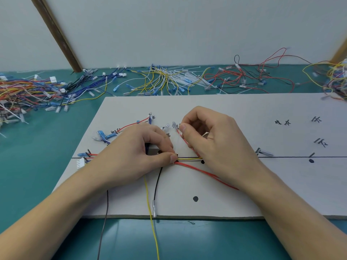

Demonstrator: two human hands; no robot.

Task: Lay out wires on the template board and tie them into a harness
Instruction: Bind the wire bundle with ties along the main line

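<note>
Two bare hands were seen working over a pale template board (244, 113) that lay flat on a teal table (37, 166), with a light wall behind and a brown wooden strut (56, 34) leaning against it. No containers were present; loose stock was spread directly on the table beyond the board: a multicoloured wire heap (28, 91) at far left, blue and black leads (90, 79), yellow and white leads mixed with white cable ties (180, 76) at centre, and red and black leads (249, 76) at right. The board was marked with a long black line (293, 157), black dots (195, 198) and handwritten characters (317, 120). The wire bundle (189, 158) was laid along the line near the board's middle, a white connector (80, 163) at its left end. A yellow wire (150, 207) and a black wire (156, 182) were branched toward the near edge, and a red wire (206, 172) was run diagonally under the right wrist. The left hand (135, 156) was curled, the bundle pinched between thumb and forefinger. The right hand (210, 136) was curled likewise, a thin red lead (183, 137) with a clear terminal pinched at the fingertips above the bundle.
</note>
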